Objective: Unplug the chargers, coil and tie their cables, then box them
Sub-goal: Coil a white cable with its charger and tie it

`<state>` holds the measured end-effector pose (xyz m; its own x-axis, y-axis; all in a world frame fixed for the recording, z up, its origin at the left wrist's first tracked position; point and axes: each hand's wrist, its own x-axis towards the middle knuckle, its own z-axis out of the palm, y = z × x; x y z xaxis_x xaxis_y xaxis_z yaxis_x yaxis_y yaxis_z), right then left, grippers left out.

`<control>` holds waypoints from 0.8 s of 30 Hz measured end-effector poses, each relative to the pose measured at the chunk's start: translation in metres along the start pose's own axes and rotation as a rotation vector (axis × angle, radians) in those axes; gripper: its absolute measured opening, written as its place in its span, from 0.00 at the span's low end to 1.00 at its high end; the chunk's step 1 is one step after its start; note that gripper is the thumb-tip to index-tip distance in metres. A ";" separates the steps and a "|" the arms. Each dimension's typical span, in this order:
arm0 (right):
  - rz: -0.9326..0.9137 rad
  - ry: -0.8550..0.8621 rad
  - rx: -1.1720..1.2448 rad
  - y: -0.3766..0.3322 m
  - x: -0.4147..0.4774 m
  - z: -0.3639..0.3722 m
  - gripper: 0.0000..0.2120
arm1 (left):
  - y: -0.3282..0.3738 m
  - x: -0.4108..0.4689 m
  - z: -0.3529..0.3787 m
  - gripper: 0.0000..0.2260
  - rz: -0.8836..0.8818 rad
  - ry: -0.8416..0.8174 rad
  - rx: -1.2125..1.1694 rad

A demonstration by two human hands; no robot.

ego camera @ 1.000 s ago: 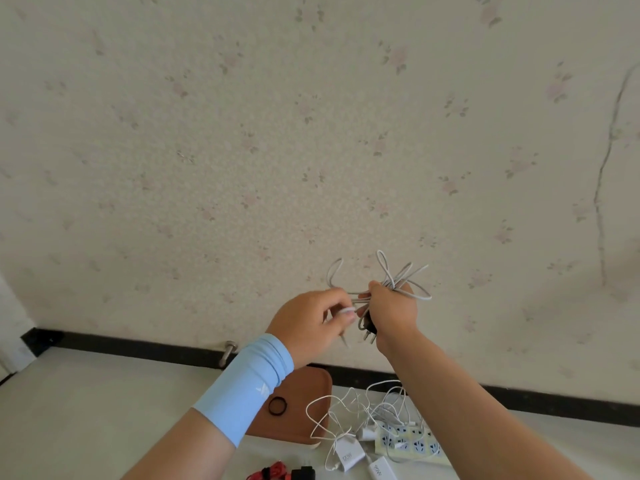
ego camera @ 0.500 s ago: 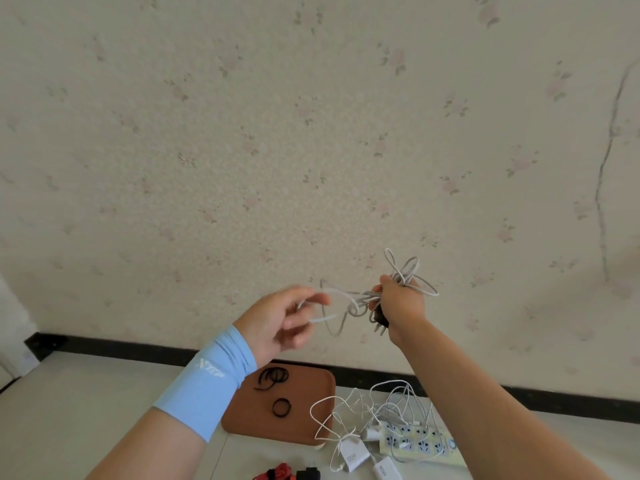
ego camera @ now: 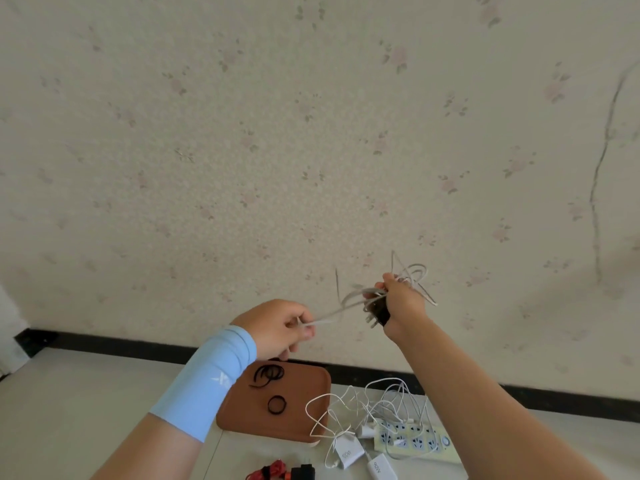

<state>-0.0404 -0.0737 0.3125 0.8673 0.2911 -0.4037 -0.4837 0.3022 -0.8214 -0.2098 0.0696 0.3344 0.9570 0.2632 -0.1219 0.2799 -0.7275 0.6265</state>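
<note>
My right hand (ego camera: 401, 303) is raised in front of the wall and grips a black charger plug (ego camera: 378, 310) together with loose loops of its white cable (ego camera: 417, 278). My left hand (ego camera: 277, 329), with a light blue sleeve on the wrist, pinches the free end of that cable, which runs taut between the hands. On the table below lie a power strip (ego camera: 420, 443), two white chargers (ego camera: 349, 455) with tangled white cables (ego camera: 363, 403), and a black charger with a red cable (ego camera: 277, 474).
A brown tray (ego camera: 304, 410) behind the chargers holds several black hair ties (ego camera: 268, 374). The table stands against a wallpapered wall with a black skirting strip (ego camera: 138, 344). No box is in view.
My left hand has pulled down and to the left, away from the right hand, drawing the cable end out straight. The view has tipped down a little, showing more of the table.
</note>
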 end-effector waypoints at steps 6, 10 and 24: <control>0.153 -0.176 0.257 -0.012 -0.008 -0.001 0.11 | -0.027 0.002 -0.003 0.10 -0.077 -0.312 -0.009; -0.011 -0.209 -0.075 0.001 -0.019 0.005 0.10 | -0.020 0.008 0.005 0.17 -0.314 -0.232 -0.331; -0.134 -0.229 -0.374 0.017 -0.031 0.019 0.07 | 0.025 0.018 0.038 0.04 0.206 0.438 -0.133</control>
<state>-0.0771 -0.0603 0.3190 0.8510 0.4775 -0.2188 -0.2567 0.0147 -0.9664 -0.1824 0.0323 0.3181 0.8617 0.3845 0.3310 0.0494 -0.7130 0.6995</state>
